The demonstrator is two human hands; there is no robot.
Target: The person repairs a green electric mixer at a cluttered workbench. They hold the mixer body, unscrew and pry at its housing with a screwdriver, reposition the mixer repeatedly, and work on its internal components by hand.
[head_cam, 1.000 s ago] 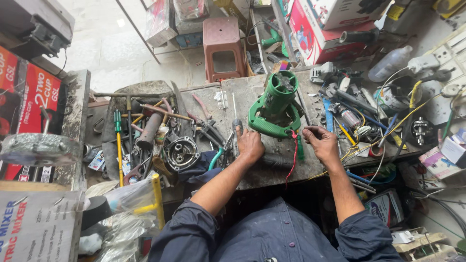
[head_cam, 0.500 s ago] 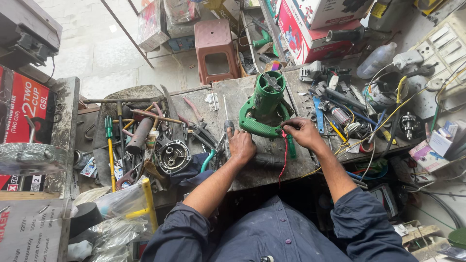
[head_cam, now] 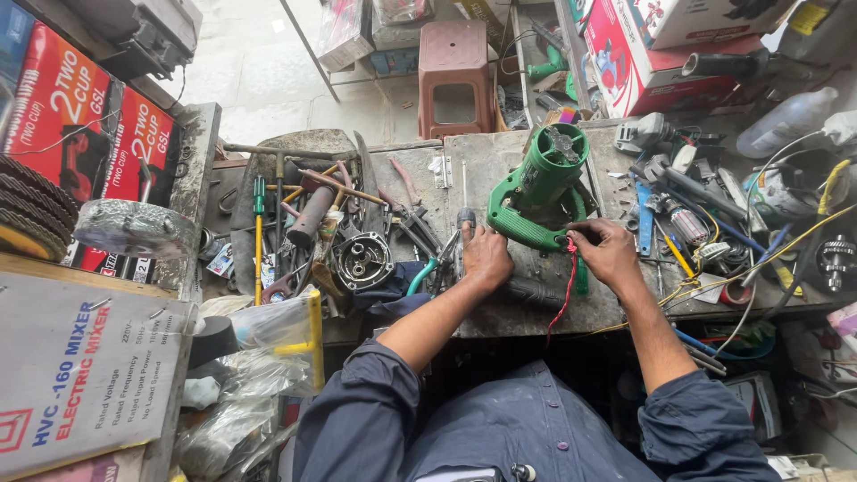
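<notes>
The person's left hand (head_cam: 486,257) rested knuckles-up on the worn grey stone bench (head_cam: 500,161), its fingers curled around the lower end of a slim screwdriver with a dark handle (head_cam: 465,221) that stood up toward the far side. The right hand (head_cam: 607,253) lay just to the right, fingertips pinched shut on the end of a thin red wire (head_cam: 566,286) that hung down over the near edge of the bench. Between and just beyond both hands lay the green plastic power-tool housing with a round open motor barrel (head_cam: 540,183), its D-shaped handle loop pointing near and touching the fingertips of the right hand, its barrel pointing far. Left of the left hand sat a round grey metal gear casing (head_cam: 362,261), and farther left a scatter of hand tools, among them a long screwdriver with a green and yellow handle (head_cam: 259,234). To the right of the housing a blue flat tool (head_cam: 644,219) lay among tangled yellow and blue cables, with a small wound motor armature (head_cam: 689,223) near it. Beyond the bench, on the floor, stood a reddish-brown plastic stool (head_cam: 453,76). At the far left leaned red printed cartons (head_cam: 85,125), and a white cardboard box (head_cam: 80,375) filled the near left corner. Dark blue sleeves covered both forearms from the elbows.
</notes>
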